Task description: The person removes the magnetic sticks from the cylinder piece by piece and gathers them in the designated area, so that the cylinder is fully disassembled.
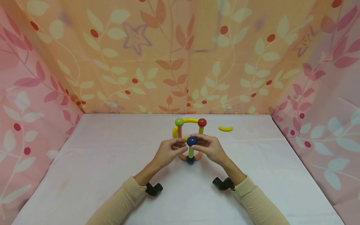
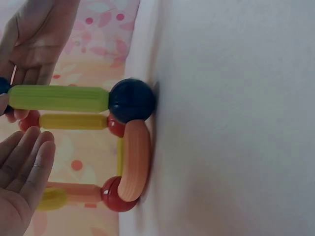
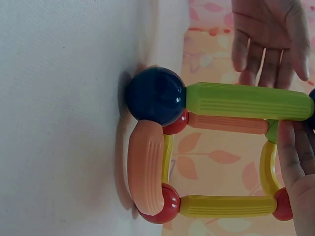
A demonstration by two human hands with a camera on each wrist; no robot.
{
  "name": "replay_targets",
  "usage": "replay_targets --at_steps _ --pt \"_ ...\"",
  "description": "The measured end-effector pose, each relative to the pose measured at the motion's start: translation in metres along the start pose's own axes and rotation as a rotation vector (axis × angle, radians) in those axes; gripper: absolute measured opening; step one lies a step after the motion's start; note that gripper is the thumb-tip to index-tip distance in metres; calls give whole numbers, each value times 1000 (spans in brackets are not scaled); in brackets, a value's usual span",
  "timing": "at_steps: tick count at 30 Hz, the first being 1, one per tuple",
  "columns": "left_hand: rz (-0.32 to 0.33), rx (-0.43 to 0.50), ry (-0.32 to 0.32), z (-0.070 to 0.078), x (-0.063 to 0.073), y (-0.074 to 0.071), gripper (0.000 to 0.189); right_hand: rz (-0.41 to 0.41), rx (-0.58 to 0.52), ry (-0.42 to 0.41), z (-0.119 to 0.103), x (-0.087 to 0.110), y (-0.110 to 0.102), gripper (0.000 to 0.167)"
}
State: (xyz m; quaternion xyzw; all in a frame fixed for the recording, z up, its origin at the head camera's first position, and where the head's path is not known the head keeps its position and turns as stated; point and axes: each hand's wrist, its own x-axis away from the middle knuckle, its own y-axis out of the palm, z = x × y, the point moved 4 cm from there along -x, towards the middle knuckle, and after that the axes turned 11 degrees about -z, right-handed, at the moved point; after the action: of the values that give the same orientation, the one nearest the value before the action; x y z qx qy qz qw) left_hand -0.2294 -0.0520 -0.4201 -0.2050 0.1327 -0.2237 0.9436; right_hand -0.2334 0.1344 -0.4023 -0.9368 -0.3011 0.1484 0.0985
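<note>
A frame of toy rods and balls stands on the table. At its front a green rod [image 3: 248, 101] rises upright from a lower blue ball [image 1: 190, 159] to an upper blue ball [image 1: 192, 141]. My right hand [image 1: 211, 149] pinches that upper ball between thumb and fingers. Left of it, my left hand [image 1: 167, 152] holds nothing, its fingers extended beside the ball, as the left wrist view shows. Behind, a green ball [image 1: 179, 122] and a red ball [image 1: 202, 122] are joined by a yellow curved rod [image 1: 190, 120]. Orange curved rods [image 2: 135, 160] run back from the lower blue ball.
A loose yellow curved piece [image 1: 226, 128] lies to the right of the frame. Another yellow curved piece [image 1: 175, 132] is at the frame's left side. Patterned cloth [image 1: 180, 62] hangs behind and on both sides of the white-covered table [image 1: 112, 140].
</note>
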Motion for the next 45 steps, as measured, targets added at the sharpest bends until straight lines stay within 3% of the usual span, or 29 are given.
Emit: replay_targets --at_steps 5,9,30,40,45 --pt "-68 8 -82 -7 -3 12 33 5 14 4 2 0 -1 45" --pt "-89 37 -98 -10 -5 19 31 13 57 -9 0 0 -1 43" --pt "0 98 -22 -11 -7 29 27 14 308 -107 -18 1 -2 39" --pt "-14 120 -27 -4 -8 30 34 16 407 -144 -27 1 2 41" --pt "-3 96 -11 -2 -8 31 37 35 406 -146 -27 1 3 39"
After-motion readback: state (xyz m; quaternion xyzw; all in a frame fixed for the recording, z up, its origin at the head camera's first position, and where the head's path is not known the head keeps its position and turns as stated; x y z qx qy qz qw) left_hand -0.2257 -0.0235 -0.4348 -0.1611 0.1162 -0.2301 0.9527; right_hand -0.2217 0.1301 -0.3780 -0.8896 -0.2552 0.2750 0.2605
